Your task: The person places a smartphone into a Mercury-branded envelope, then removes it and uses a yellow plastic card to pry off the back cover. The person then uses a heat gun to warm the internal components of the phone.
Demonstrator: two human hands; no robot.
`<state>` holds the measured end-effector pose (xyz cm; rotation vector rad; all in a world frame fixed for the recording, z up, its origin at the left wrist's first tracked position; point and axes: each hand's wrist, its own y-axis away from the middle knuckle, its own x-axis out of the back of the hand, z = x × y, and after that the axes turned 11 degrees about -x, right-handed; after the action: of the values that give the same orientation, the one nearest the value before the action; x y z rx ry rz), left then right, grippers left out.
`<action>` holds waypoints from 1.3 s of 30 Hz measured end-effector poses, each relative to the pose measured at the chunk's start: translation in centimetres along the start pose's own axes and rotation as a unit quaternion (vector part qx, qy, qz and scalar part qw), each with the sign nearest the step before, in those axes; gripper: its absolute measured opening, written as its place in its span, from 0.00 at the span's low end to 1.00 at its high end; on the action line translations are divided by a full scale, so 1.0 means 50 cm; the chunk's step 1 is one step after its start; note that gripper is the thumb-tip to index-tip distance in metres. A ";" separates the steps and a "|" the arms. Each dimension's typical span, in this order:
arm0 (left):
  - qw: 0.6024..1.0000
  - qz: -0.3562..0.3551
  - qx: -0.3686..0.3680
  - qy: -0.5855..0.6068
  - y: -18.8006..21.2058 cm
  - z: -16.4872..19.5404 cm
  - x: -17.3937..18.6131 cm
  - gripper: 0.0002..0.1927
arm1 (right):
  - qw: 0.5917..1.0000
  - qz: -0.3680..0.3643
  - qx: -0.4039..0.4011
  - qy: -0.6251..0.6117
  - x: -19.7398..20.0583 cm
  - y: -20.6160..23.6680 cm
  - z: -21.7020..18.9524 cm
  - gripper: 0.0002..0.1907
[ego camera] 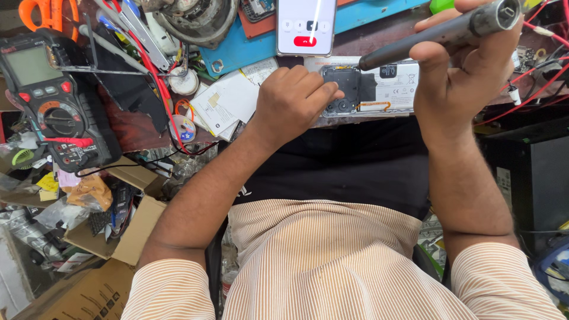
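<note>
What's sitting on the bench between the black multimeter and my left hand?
In the head view, white paper sheets and a red wire lie between the black multimeter and the left hand.

Count, bench view: two hands, left hand (293, 101) and right hand (459, 77). One grey driver tool (438, 32). Two phones: one opened phone (367, 89), one lit phone (306, 25). One multimeter (53, 101). One orange scissors (47, 13). Cardboard boxes (118, 237): number unclear.
</note>
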<state>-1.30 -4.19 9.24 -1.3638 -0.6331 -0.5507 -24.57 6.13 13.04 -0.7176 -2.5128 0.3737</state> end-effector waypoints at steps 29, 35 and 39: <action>1.000 0.002 0.013 -0.009 -0.018 0.007 0.016 0.09 | 0.993 -0.066 0.070 0.062 -0.016 -0.018 -0.065 0.18; 1.000 -0.004 0.019 -0.016 -0.020 0.009 0.015 0.12 | 0.994 -0.067 0.074 0.044 -0.016 -0.017 -0.060 0.18; 1.000 0.001 0.011 -0.017 -0.016 0.008 0.014 0.11 | 0.994 -0.062 0.078 0.049 -0.015 -0.013 -0.053 0.18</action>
<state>-1.41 -3.89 10.33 -1.3561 -0.6625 -0.5183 -22.88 5.50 15.25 -0.5040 -2.3906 0.4719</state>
